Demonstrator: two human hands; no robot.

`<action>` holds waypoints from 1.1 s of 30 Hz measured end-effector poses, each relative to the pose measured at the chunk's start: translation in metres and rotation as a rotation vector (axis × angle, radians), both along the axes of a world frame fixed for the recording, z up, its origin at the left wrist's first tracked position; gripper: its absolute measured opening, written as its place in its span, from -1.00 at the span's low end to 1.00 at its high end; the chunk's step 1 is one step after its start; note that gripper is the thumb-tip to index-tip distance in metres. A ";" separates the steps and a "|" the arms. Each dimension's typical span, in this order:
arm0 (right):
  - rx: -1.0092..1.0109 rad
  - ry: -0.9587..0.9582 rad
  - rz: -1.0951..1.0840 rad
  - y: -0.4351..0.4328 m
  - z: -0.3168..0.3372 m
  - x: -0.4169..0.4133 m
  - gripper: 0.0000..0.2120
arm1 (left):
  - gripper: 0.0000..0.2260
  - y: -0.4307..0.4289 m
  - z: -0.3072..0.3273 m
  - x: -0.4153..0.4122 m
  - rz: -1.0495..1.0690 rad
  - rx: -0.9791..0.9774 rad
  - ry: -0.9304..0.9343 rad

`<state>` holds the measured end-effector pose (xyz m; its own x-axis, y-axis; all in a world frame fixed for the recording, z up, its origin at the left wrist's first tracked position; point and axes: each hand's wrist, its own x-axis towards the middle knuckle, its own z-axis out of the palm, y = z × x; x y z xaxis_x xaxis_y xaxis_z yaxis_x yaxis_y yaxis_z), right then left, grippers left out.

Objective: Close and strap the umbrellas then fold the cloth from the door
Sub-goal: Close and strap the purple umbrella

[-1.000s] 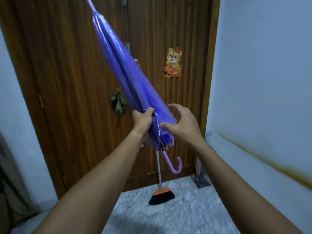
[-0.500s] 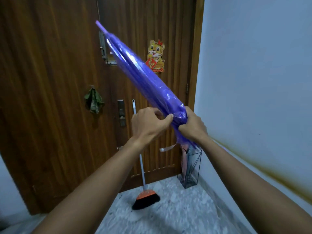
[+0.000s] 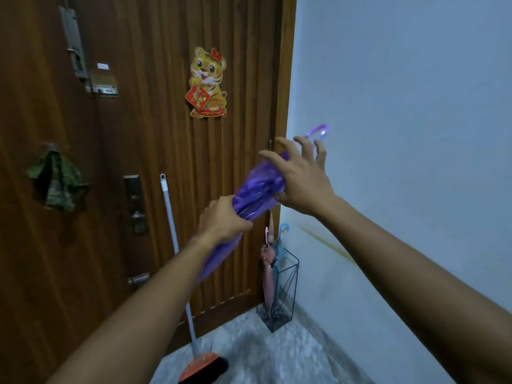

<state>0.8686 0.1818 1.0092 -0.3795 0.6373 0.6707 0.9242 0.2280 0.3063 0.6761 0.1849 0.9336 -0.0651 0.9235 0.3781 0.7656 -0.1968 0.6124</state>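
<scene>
The purple umbrella [image 3: 256,194] ran diagonally, canopy low-left, handle up-right toward the wall. The left hand [image 3: 221,221] was clenched around its folds; the right hand [image 3: 300,177], fingers spread, rested nearer the handle.

Gold character on the red diamond [image 3: 197,97] held by the tiger sticker [image 3: 207,82] on the door [image 3: 155,162]; too blurred to read.

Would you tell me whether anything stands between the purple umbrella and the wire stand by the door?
Nothing visible does. The purple umbrella is above the wire stand with open air between. A pink umbrella and a blue umbrella occupy part of the stand.
</scene>
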 end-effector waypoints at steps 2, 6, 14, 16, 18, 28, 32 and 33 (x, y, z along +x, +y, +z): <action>0.082 0.311 0.013 0.018 -0.014 -0.007 -0.13 | -0.73 0.028 -0.004 -0.011 -0.094 -0.078 -0.340; -0.322 1.035 0.082 0.047 -0.038 -0.019 -0.22 | -0.81 0.056 -0.006 -0.016 -0.247 -0.130 -0.677; -0.716 1.270 0.452 0.074 -0.026 -0.044 -0.75 | -0.63 0.070 0.006 -0.026 -0.486 -0.265 -0.723; -0.658 1.313 0.465 0.078 -0.025 -0.048 -0.69 | -0.56 0.073 0.005 -0.036 -0.472 -0.265 -0.771; -0.653 1.325 0.486 0.083 -0.026 -0.051 -0.72 | -0.51 0.076 0.004 -0.049 -0.418 -0.250 -0.845; -0.621 1.268 0.434 0.098 -0.039 -0.073 -0.85 | -0.54 0.092 -0.008 -0.086 -0.135 -0.083 -0.918; -0.637 1.159 0.409 0.098 -0.034 -0.080 -0.86 | -0.67 0.090 -0.008 -0.095 -0.152 -0.070 -0.962; -0.631 1.152 0.412 0.098 -0.032 -0.080 -0.84 | -0.72 0.090 -0.006 -0.097 -0.169 -0.073 -0.990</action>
